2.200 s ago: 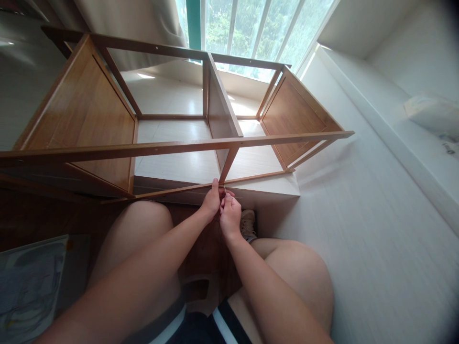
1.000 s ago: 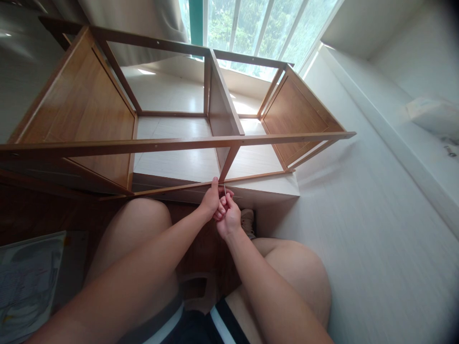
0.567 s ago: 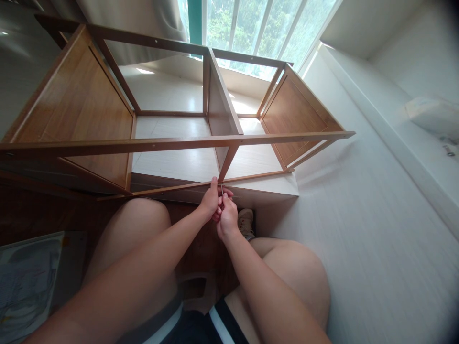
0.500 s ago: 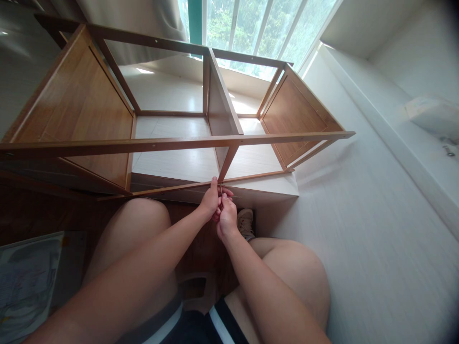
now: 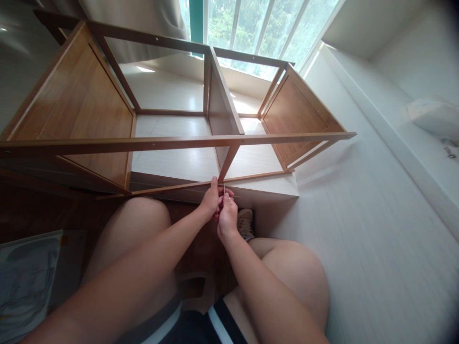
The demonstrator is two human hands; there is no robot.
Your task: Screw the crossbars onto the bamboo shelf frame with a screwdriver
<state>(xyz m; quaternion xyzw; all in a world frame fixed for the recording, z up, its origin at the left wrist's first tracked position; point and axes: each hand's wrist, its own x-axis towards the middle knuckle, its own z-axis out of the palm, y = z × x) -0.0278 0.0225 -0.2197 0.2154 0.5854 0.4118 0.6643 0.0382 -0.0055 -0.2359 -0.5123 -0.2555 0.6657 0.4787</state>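
A wooden shelf frame (image 5: 172,142) lies on its side in front of me, with brown end panels and a pale middle divider (image 5: 220,114). My left hand (image 5: 211,200) is closed against the frame's near bottom rail (image 5: 172,187), right where the divider meets it. Beside it, touching it, my right hand (image 5: 227,217) is closed in a pinch round a thin metal tool (image 5: 224,189) that stands upright at that joint. What the left fingers hold, if anything, is hidden.
My bare knees sit below the hands, with a shoe (image 5: 245,223) between them. A printed sheet (image 5: 25,282) lies on the floor at the lower left. A white wall and ledge (image 5: 387,134) run along the right; a window (image 5: 258,28) is behind the frame.
My right hand has shifted slightly at the joint, its fingers turning round the thin tool. My left hand and the frame stay where they were.
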